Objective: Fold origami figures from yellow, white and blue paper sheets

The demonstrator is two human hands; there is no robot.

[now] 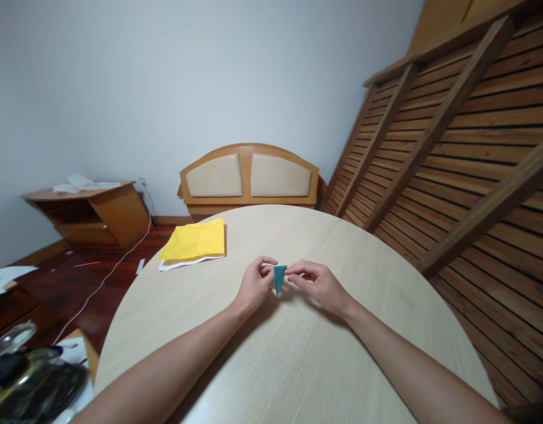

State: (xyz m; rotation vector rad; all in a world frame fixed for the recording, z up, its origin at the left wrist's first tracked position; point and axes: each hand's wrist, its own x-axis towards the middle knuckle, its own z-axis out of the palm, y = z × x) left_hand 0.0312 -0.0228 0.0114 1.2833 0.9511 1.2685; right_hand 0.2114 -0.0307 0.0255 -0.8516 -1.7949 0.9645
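A small teal folded paper piece (279, 278), shaped like a narrow triangle pointing down, is held just above the round light wooden table (298, 365). My left hand (255, 287) pinches its upper left corner with thumb and forefinger. My right hand (318, 284) pinches its upper right corner the same way. Both forearms reach in from the near edge of the table.
A stack of yellow paper sheets (195, 240) on a white sheet lies at the table's far left edge. Behind stand a padded wooden headboard (250, 175), a slatted wooden frame (457, 153) on the right, and a low wooden cabinet (92, 213) on the left.
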